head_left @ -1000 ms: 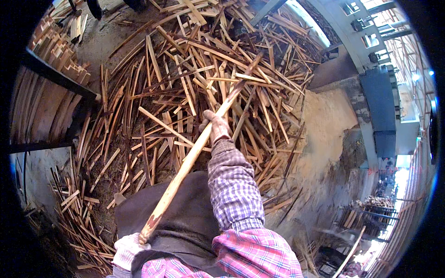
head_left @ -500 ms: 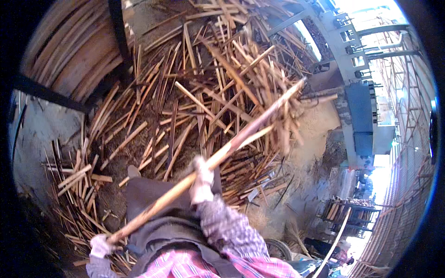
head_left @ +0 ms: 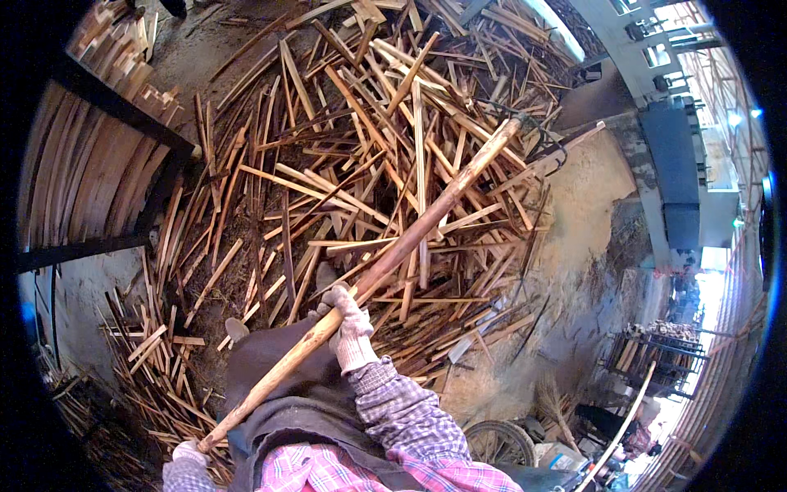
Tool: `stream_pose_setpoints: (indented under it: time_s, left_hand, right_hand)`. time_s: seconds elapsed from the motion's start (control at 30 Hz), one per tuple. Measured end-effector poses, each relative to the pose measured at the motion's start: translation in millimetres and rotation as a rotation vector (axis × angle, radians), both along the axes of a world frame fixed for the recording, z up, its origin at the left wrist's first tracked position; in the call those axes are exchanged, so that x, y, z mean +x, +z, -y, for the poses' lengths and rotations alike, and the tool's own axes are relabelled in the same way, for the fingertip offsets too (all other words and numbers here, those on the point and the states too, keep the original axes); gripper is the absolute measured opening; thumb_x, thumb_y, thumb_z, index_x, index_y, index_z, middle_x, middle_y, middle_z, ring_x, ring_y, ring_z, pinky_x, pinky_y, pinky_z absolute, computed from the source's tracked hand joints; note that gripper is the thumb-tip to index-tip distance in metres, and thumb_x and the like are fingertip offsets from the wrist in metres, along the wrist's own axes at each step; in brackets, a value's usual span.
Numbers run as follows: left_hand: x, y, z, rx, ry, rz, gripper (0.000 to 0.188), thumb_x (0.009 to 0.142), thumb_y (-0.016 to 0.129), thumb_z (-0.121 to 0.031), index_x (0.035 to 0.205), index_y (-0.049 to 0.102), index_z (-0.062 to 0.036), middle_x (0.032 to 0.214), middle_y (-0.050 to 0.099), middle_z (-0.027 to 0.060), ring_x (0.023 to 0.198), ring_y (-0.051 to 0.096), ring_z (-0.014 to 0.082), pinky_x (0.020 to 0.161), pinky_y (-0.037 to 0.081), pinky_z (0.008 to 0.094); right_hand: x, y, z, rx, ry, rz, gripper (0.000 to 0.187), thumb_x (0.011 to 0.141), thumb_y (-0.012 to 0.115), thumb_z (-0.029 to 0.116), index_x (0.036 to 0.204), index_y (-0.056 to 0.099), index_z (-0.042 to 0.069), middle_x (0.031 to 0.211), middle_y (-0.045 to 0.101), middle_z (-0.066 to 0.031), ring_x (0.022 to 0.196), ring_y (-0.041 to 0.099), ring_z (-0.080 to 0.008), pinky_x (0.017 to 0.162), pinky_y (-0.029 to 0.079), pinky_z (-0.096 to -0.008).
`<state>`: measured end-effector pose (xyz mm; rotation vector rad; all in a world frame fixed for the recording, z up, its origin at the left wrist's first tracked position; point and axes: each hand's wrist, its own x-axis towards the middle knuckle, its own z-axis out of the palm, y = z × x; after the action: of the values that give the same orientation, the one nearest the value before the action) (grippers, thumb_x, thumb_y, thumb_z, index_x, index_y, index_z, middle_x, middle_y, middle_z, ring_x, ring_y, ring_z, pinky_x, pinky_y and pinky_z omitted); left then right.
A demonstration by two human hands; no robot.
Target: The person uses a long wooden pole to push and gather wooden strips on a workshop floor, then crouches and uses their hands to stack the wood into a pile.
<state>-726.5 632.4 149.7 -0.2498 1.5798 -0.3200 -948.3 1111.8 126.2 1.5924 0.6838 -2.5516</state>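
Both my hands wear pale work gloves and are closed around the wooden handle of a long-handled fork (head_left: 414,234). My left hand (head_left: 188,451) grips its near end at the lower left. Farther up the handle, in front of my dark apron, my right hand (head_left: 348,321) is wrapped around it. The handle slants up to the right over a heap of wood strips (head_left: 361,193). At its far end, dark curved metal tines (head_left: 556,152) lie among the strips on the heap's right side; some tines are hard to make out.
Stacked boards (head_left: 90,168) stand in a dark frame at the left. A grey-blue machine (head_left: 668,156) runs along the right, beside a sawdust-covered floor (head_left: 586,197). At the lower right are a wheel (head_left: 496,443) and a twig broom (head_left: 557,410).
The fork's far end and nearby strips were blurred by motion and now look sharp. Some strips there lie differently. My view has shifted, and both hands keep their hold.
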Motion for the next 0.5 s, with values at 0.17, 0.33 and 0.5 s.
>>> stream_pose_setpoints:
  time_s: [0.17, 0.33, 0.5]
  left_hand:
    - [-30.0, 22.7, -59.1, -0.106, 0.111, -0.141, 0.048, 0.058, 0.071, -0.037, 0.097, 0.063, -0.0101, 0.096, 0.064, 0.0124, 0.093, 0.06, 0.0256, 0.079, 0.048, 0.0335]
    - [-69.3, 39.2, -128.2, -0.074, 0.136, -0.222, 0.042, 0.063, 0.067, -0.036, 0.097, 0.063, -0.011, 0.092, 0.064, 0.0113, 0.09, 0.061, 0.0263, 0.077, 0.048, 0.0345]
    - [-79.8, 3.4, -111.0, 0.04, -0.046, -0.192, 0.041, 0.067, 0.063, -0.042, 0.099, 0.064, -0.0158, 0.095, 0.065, 0.0068, 0.088, 0.063, 0.023, 0.074, 0.05, 0.0349]
  right_hand:
    - [-13.1, -21.7, -47.3, -0.031, -0.05, 0.013, 0.017, 0.076, 0.065, 0.011, 0.089, 0.055, 0.006, 0.072, 0.058, -0.0082, 0.056, 0.057, -0.021, 0.054, 0.054, -0.0406]
    - [-29.9, -37.4, -90.2, 0.059, 0.06, 0.03, 0.015, 0.072, 0.064, 0.007, 0.083, 0.054, 0.002, 0.066, 0.057, -0.0095, 0.055, 0.058, -0.0243, 0.056, 0.051, -0.0327]
    - [-56.0, -115.4, -127.4, 0.142, -0.063, 0.043, 0.015, 0.074, 0.064, 0.009, 0.083, 0.051, 0.007, 0.062, 0.053, -0.0054, 0.048, 0.053, -0.0228, 0.048, 0.049, -0.0348]
